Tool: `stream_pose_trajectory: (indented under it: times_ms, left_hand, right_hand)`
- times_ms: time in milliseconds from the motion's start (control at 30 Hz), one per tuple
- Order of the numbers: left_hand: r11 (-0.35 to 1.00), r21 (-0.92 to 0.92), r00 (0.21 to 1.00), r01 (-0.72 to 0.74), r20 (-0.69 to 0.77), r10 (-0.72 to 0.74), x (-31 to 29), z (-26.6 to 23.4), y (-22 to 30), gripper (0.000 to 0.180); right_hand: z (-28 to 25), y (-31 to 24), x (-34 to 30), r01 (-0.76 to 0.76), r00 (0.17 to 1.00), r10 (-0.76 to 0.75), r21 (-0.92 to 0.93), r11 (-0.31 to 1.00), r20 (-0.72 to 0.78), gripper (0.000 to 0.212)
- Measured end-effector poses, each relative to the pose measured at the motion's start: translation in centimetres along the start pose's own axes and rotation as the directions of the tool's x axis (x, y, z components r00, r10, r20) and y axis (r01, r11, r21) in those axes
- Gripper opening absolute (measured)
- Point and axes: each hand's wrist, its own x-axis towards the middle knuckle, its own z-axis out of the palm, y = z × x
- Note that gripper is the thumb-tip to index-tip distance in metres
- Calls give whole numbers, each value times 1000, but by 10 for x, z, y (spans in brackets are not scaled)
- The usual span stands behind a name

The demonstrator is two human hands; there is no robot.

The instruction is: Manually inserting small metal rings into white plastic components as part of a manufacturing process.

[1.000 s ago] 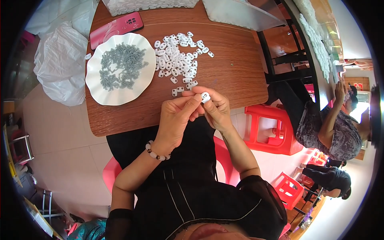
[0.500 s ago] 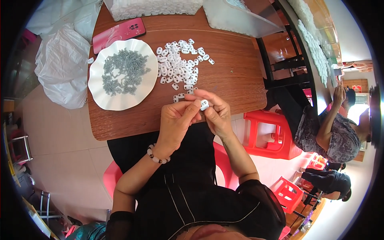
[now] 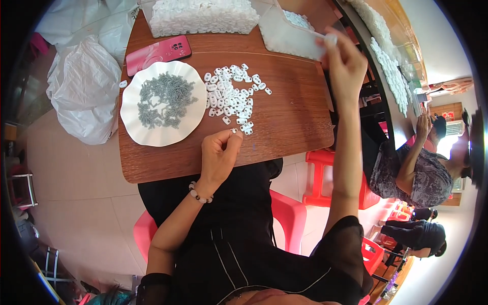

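My left hand [image 3: 221, 152] pinches a small white two-holed plastic piece [image 3: 234, 130] between thumb and forefinger, just over the table's near part. Beyond it lies a loose pile of similar white pieces [image 3: 231, 94]. My right hand [image 3: 346, 63], blurred by motion, is raised at the far right beside a translucent white bin [image 3: 287, 43]. A whitish piece [image 3: 331, 39] shows at its closed fingertips, too smeared to make out fully. Left of the pile, a white scalloped plate [image 3: 131, 114] carries many thin grey spring-like pieces [image 3: 165, 96].
A clear bin packed with white pieces [image 3: 203, 18] stands at the far edge. A pink phone [image 3: 157, 55] lies behind the plate. White plastic bags [image 3: 84, 91] hang at the left. Red stools [image 3: 317, 178] and a seated person [image 3: 414, 168] are to the right.
My right hand has left my left hand and swung far and right to the translucent bin, seemingly carrying a white piece. My left hand has shifted slightly and holds a white piece.
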Motion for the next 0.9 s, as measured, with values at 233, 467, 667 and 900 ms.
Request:
stream_pose_trajectory:
  times_ms: [233,467,667,900]
  left_hand:
    - [998,11,998,-55,3,55,0,4,-1,38]
    - [997,24,997,-73,-17,73,-3,4,-4,38]
    - [995,58,996,-81,-19,82,-1,7,-3,39]
    - [998,20,998,-60,-2,60,-2,6,-2,38]
  right_hand:
    - [-21,85,88,-32,999,14,-425,905,-46,43]
    - [31,40,-5,107,993,-98,-133,985,68,9]
    - [53,42,-70,-21,911,145,-308,951,385,14]
    - [67,53,-83,141,904,72,-453,880,420,22]
